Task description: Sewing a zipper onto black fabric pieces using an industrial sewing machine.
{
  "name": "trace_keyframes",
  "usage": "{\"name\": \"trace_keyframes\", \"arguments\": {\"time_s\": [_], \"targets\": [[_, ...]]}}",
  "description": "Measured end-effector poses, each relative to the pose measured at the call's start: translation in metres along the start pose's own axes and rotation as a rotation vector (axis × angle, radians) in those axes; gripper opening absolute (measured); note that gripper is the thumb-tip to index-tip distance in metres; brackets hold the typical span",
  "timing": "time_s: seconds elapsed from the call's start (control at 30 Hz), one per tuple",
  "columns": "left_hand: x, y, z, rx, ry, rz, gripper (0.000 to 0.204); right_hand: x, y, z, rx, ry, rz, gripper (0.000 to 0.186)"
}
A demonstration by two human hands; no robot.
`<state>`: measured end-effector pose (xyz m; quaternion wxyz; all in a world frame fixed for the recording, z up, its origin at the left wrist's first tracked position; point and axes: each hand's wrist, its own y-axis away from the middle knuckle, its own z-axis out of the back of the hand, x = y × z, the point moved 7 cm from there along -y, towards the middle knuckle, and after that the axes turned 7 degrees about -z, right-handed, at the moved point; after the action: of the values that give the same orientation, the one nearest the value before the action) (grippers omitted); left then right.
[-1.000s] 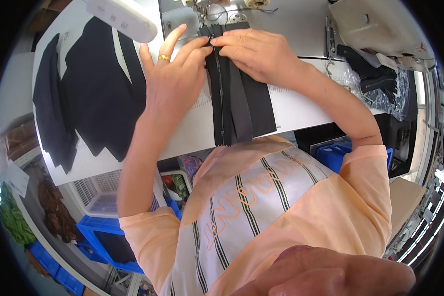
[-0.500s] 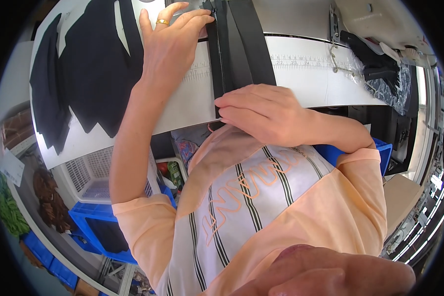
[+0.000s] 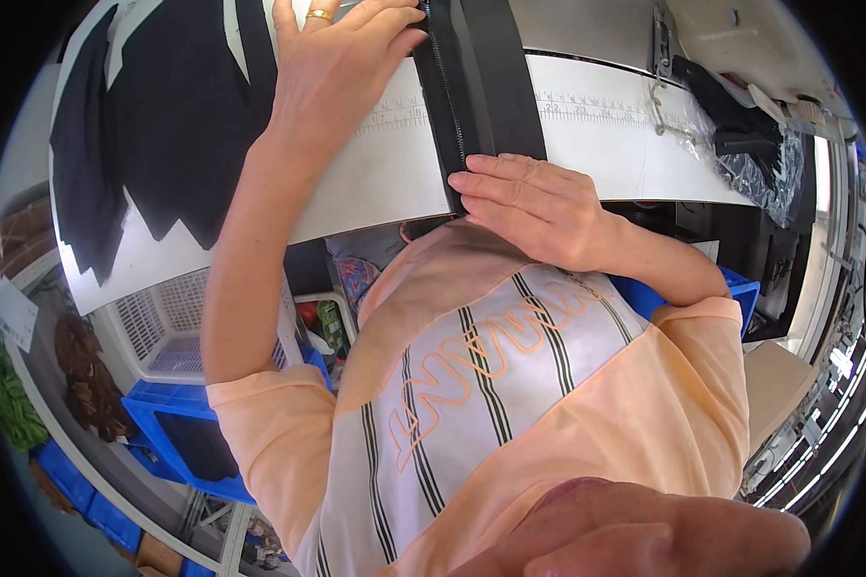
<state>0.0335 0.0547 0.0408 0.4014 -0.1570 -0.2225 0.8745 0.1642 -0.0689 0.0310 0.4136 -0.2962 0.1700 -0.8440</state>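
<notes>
A long black zipper strip, with a metal zip on darker cloth, lies crosswise over the white ruler-marked worktable. My left hand, wearing a gold ring, holds the strip's far end at the top of the view, fingers bent onto it. My right hand grips the near end by the table's front edge, fingers together and thumb hidden. Black cut fabric pieces lie left of my left arm.
At upper right are the sewing machine's body and black pieces with clear plastic. Under the table are a white basket, blue crates at left and another blue bin at right.
My right hand has come from the strip's far end near the needle down to its near end. My left hand has stayed at the far end; the table sits higher in the view.
</notes>
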Motion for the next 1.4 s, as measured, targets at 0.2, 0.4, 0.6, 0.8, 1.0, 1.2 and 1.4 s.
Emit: {"name": "trace_keyframes", "arguments": {"time_s": [0.2, 0.4, 0.6, 0.8, 1.0, 1.2, 1.4], "targets": [[0.000, 0.007, -0.004, 0.108, -0.036, -0.058, 0.054, 0.002, 0.005, 0.001, 0.054, 0.099, 0.088, 0.020], [0.003, 0.004, -0.009, 0.193, 0.020, -0.052, 0.076, -0.032, -0.025, 0.015, 0.032, -0.074, -0.105, 0.029], [0.001, 0.000, -0.006, 0.088, 0.063, -0.093, 0.075, -0.114, -0.080, 0.009, -0.065, 0.143, -0.289, 0.027], [0.002, 0.001, -0.005, 0.099, 0.082, -0.058, 0.075, -0.120, -0.078, 0.000, 0.012, 0.183, -0.230, 0.027], [0.003, 0.002, -0.008, 0.135, 0.078, -0.028, 0.077, -0.096, -0.072, 0.012, -0.120, 0.372, -0.084, 0.027], [0.002, 0.003, -0.007, 0.134, 0.048, -0.029, 0.076, -0.092, -0.061, 0.004, -0.084, 0.361, -0.074, 0.029], [0.002, 0.004, -0.008, 0.129, 0.026, -0.035, 0.077, -0.092, -0.063, 0.003, -0.066, 0.386, -0.090, 0.029]]}}
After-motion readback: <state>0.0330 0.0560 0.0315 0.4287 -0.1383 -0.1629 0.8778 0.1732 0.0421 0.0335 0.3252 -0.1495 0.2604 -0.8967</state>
